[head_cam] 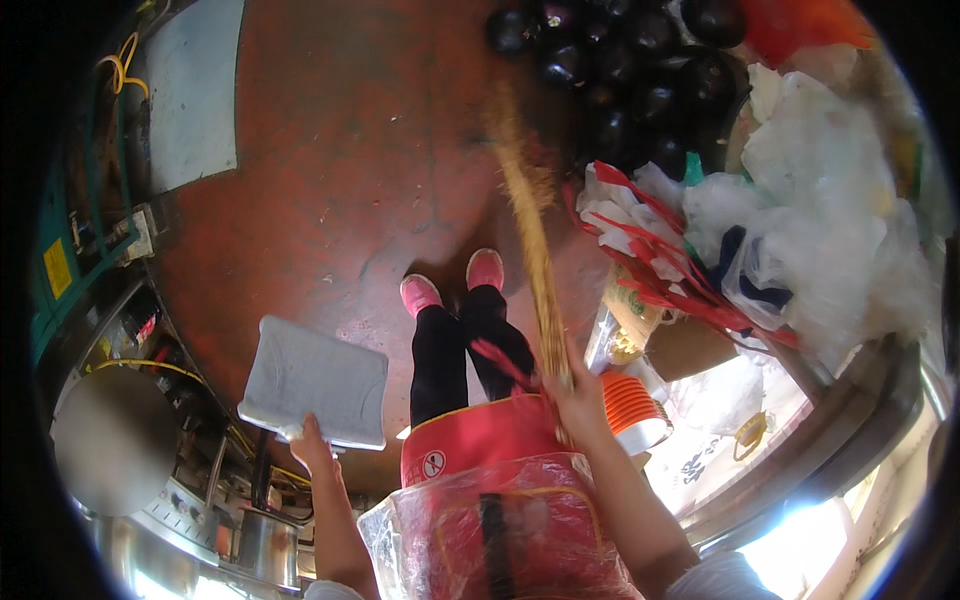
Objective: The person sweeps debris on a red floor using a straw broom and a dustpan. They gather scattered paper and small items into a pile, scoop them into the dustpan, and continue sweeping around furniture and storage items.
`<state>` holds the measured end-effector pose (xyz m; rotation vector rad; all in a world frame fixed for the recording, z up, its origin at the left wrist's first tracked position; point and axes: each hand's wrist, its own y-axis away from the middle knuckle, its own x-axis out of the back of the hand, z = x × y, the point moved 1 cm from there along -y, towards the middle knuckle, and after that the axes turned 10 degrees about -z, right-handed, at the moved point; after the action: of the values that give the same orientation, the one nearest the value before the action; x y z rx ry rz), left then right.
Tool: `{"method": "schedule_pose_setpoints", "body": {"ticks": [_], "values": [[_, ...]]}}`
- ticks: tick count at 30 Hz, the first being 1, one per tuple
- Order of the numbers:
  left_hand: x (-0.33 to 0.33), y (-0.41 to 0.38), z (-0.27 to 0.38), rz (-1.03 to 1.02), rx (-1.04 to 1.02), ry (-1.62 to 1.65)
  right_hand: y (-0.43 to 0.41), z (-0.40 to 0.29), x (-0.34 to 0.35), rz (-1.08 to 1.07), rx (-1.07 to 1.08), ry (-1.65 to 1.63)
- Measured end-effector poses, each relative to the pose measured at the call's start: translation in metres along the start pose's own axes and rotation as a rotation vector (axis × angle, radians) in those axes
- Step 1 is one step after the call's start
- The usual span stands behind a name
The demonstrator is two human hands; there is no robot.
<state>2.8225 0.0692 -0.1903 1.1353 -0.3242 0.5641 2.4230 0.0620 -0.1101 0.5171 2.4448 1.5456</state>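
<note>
My left hand (pixel 311 446) grips a grey plastic dustpan (pixel 315 382) by its near edge, in front of and left of my legs. In my right hand (pixel 577 397) is the handle end of a straw hand broom (pixel 529 225). Its bristle end, blurred, points away over the red-brown floor (pixel 360 187), beside a heap of dark round eggplants (pixel 645 90). Small bits of debris lie scattered on the floor. Whether the bristles touch the floor I cannot tell.
Plastic bags (pixel 825 202) and red bag strips crowd the right side, above stacked orange-rimmed bowls (pixel 637 409). A pale board (pixel 195 97) lies at the upper left. Along the left stand a green metal frame (pixel 56 262) and a steel pot (pixel 268 547).
</note>
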Motion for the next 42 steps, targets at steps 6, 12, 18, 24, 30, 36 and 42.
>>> {"method": "schedule_pose_setpoints", "body": {"ticks": [6, 12, 18, 24, 30, 36, 42], "values": [[0.024, 0.007, -0.018, -0.057, 0.133, -0.048, -0.095, 0.002, -0.097, -0.117, 0.066, 0.315], [0.010, 0.013, -0.022, -0.072, 0.118, -0.002, -0.052, -0.019, -0.076, -0.317, 0.249, 0.339], [-0.039, 0.009, -0.003, -0.252, -0.033, 0.001, -0.131, -0.046, -0.094, -0.201, 0.192, 0.360], [-0.150, 0.035, 0.054, -0.428, -0.227, -0.243, -0.092, -0.119, -0.077, -0.557, 0.112, 0.179], [-0.280, 0.062, 0.086, -0.854, -0.230, 0.223, -0.067, -0.121, -0.051, -0.338, 0.391, 0.282], [-0.358, 0.033, 0.092, -0.969, -0.009, -0.145, -0.048, -0.132, -0.032, -0.176, 0.436, 0.582], [-0.301, 0.045, 0.062, -1.003, -0.064, 0.183, -0.057, -0.127, -0.051, -0.236, 0.402, 0.695]]}}
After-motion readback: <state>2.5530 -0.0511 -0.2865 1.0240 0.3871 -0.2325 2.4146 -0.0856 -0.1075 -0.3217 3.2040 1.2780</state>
